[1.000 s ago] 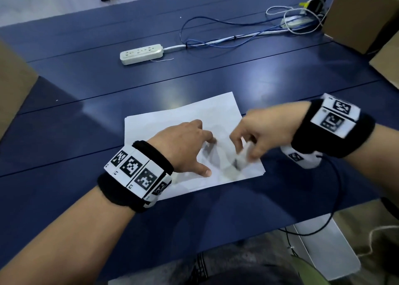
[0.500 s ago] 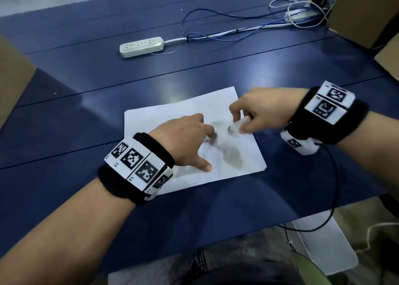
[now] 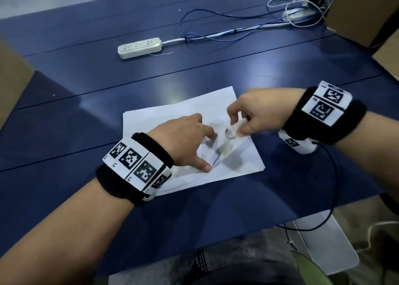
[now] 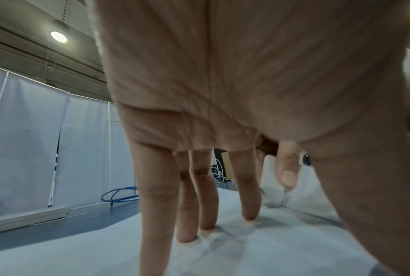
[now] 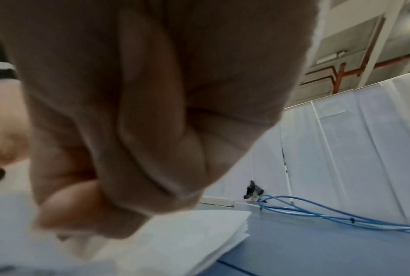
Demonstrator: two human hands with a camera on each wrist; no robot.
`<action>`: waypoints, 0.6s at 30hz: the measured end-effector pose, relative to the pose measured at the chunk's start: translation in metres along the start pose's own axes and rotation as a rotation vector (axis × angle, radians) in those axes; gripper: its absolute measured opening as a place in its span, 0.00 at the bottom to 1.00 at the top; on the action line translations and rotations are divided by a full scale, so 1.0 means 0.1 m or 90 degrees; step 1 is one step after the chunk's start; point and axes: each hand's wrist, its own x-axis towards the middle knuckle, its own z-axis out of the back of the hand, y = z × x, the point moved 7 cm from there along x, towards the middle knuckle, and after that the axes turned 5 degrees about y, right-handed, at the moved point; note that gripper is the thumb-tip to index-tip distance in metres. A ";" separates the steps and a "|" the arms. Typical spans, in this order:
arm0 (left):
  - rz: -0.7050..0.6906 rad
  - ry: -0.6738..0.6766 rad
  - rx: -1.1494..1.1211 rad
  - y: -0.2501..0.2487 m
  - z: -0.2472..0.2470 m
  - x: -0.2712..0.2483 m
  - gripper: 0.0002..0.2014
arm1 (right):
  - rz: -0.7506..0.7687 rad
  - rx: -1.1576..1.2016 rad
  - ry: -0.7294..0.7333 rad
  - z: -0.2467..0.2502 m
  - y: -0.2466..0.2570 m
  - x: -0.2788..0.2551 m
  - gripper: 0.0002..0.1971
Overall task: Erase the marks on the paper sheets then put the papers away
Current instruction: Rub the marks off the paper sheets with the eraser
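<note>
White sheets pinned flat, eraser poised above them

White paper sheets (image 3: 172, 116) lie in a small stack on the dark blue tabletop (image 3: 86, 79), their corner edges fanned slightly in the right wrist view (image 5: 223, 229). A thin dark pencil line (image 3: 216, 161) curves across the top sheet near the left thumb, with grey shadows around it.

The left hand (image 3: 183, 140) rests on the stack with its fingers (image 4: 246, 196) straight and spread, the tips pressing down on the paper; the left wrist view shows each tip touching the sheet. It holds nothing.

The right hand (image 3: 257, 111) is over the far right part of the stack, its fingers curled and pinching a small white eraser (image 3: 234, 130). The eraser points down and toward the left hand, its greyish end close to the top sheet; whether it touches the paper cannot be told, as this area is blurred. In the right wrist view the curled right hand (image 5: 140, 130) fills most of the frame and hides the eraser.

Both wrists wear black bands with black-and-white square markers (image 3: 133, 163), and a black cable (image 3: 332, 187) runs from the right wrist off the near table edge.

Farther back on the tabletop lie a white power strip (image 3: 140, 47) and loose blue cables (image 3: 216, 25). Brown cardboard boxes (image 3: 362, 10) stand at the far right.
</note>
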 end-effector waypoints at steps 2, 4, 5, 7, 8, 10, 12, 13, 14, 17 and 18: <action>-0.001 -0.002 -0.001 0.01 0.00 0.00 0.38 | 0.014 0.004 0.046 -0.07 0.04 -0.07 0.09; -0.008 -0.002 -0.005 0.01 -0.01 -0.01 0.38 | 0.025 0.003 0.162 -0.18 0.11 -0.23 0.10; -0.011 -0.005 -0.007 0.00 -0.01 -0.01 0.38 | 0.027 0.009 0.203 -0.21 0.13 -0.28 0.10; -0.003 -0.016 -0.010 0.00 0.00 -0.01 0.36 | 0.036 0.048 0.171 -0.13 0.11 -0.27 0.10; 0.007 -0.023 -0.010 -0.01 0.00 -0.01 0.35 | 0.042 0.062 0.119 -0.06 0.08 -0.20 0.09; 0.024 -0.033 -0.006 -0.05 0.01 0.00 0.37 | 0.039 0.050 0.022 0.05 0.03 -0.04 0.09; 0.037 -0.036 -0.002 -0.09 0.01 0.01 0.38 | 0.022 0.017 -0.009 0.03 -0.01 0.03 0.09; 0.042 -0.040 -0.001 -0.10 0.02 0.02 0.38 | 0.023 0.008 0.000 0.00 -0.02 0.01 0.09; 0.046 -0.045 -0.005 -0.10 0.02 0.03 0.38 | 0.034 0.006 0.026 -0.06 -0.01 -0.03 0.10; 0.048 -0.046 -0.020 -0.08 0.01 0.03 0.39 | 0.080 0.047 0.155 -0.24 0.12 -0.21 0.15; 0.047 -0.046 -0.021 -0.09 0.01 0.03 0.39 | 0.082 0.052 0.166 -0.24 0.13 -0.21 0.15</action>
